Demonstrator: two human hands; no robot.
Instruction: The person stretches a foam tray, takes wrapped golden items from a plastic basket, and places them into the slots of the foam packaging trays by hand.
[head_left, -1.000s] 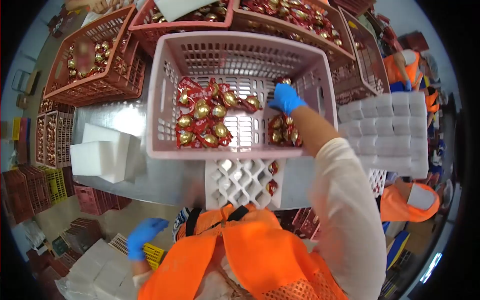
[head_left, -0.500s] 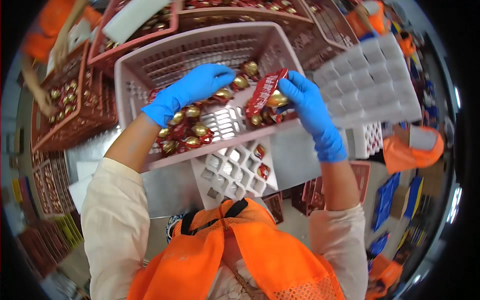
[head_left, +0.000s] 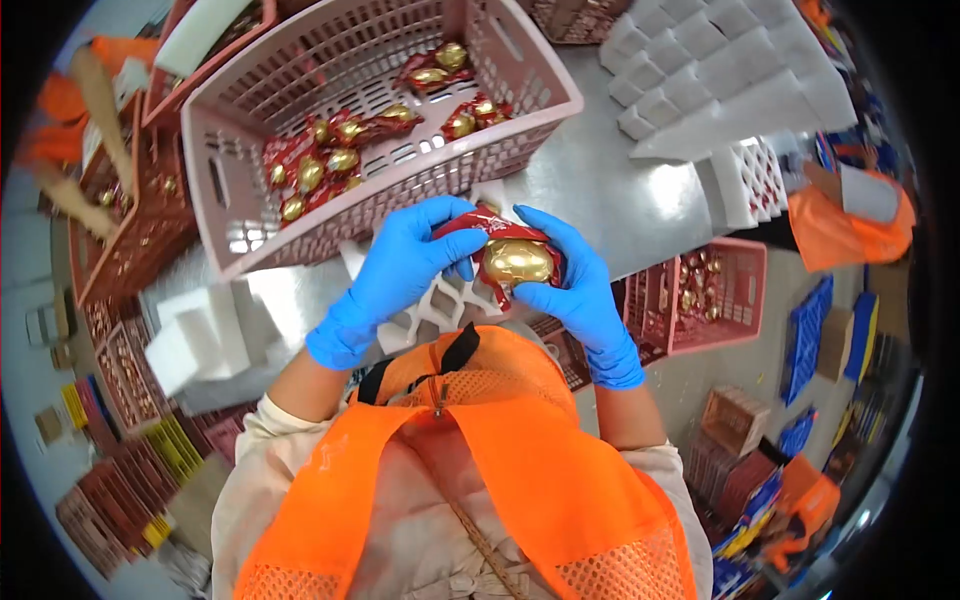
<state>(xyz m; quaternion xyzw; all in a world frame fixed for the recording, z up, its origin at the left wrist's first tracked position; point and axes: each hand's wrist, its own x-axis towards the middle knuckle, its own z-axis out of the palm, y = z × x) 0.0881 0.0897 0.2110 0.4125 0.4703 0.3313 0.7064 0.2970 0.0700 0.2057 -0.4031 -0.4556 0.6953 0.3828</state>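
Close to my chest, both gloved hands are on one gold egg (head_left: 520,262) in a shiny red-and-gold wrapper. My left hand (head_left: 405,265) is closed, pinching the red printed part of the wrapper between thumb and fingers. My right hand (head_left: 578,285) grips the egg's right side, thumb below and fingers above. Beyond them stands a pink slatted crate (head_left: 400,187) holding several more wrapped eggs (head_left: 312,172). Under the hands, a white cell divider (head_left: 440,305) shows only in part.
A white molded tray (head_left: 720,80) lies at the far right of the metal table (head_left: 600,190). White foam blocks (head_left: 198,340) sit at its left. Another person's arm (head_left: 85,205) reaches into a crate on the left. A pink crate (head_left: 745,300) with wrapped eggs stands lower right.
Both hands have come out of the crate and closer to my body. The egg came along in my right hand, and my left hand now holds its wrapper. The view has shifted.
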